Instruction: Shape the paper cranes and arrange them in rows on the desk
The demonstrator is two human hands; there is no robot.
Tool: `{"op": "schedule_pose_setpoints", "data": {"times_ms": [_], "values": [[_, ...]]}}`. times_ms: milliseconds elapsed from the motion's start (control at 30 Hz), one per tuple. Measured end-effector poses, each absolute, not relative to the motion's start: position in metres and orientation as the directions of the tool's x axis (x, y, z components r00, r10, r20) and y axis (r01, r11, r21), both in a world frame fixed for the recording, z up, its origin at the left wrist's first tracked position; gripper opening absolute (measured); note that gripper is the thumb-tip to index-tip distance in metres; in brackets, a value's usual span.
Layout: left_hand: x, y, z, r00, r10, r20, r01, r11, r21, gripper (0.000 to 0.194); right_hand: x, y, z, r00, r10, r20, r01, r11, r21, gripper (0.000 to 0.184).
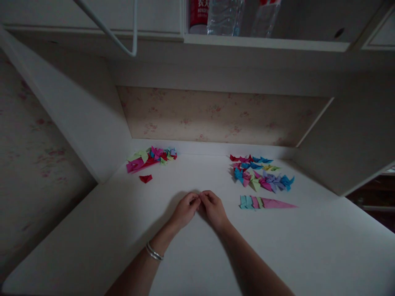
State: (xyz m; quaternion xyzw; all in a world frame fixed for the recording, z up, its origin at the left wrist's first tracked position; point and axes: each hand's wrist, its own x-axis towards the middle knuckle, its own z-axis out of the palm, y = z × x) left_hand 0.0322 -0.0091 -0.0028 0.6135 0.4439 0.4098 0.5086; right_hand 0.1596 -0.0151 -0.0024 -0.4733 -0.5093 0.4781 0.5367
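My left hand (187, 207) and my right hand (213, 208) meet fingertip to fingertip above the middle of the white table. Both are closed in a pinch, and whatever lies between the fingers is hidden or too small to name. To the right lies a long pink folded paper strip (276, 203) with light blue and green folded pieces at its wide end. Behind it are several folded paper pieces (268, 181) in blue, purple, pink and green. At the back left sits a heap of colored folded papers (157, 153), with a single red folded piece (145, 179) in front.
The white table (191, 263) runs back to a flowered wall panel (212, 115). Side panels close it in left and right. Overhead, a shelf (265, 43) holds clear plastic bottles (225, 16), and a pale bent rod (123, 47) hangs down at upper left.
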Motion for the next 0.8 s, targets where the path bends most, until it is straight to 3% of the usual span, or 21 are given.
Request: {"op": "schedule_pose_setpoints", "data": {"times_ms": [200, 800], "values": [[0.033, -0.011, 0.002, 0.317, 0.946, 0.068, 0.134, -0.116, 0.984, 0.019, 0.167, -0.027, -0.005, -0.055, 0.994, 0.097, -0.004, 0.097, -0.995, 0.034], [0.033, -0.008, -0.006, 0.309, 0.947, 0.089, 0.138, -0.137, 0.981, 0.021, 0.167, -0.026, -0.006, -0.071, 0.987, 0.145, 0.091, 0.152, -0.984, 0.028]]}}
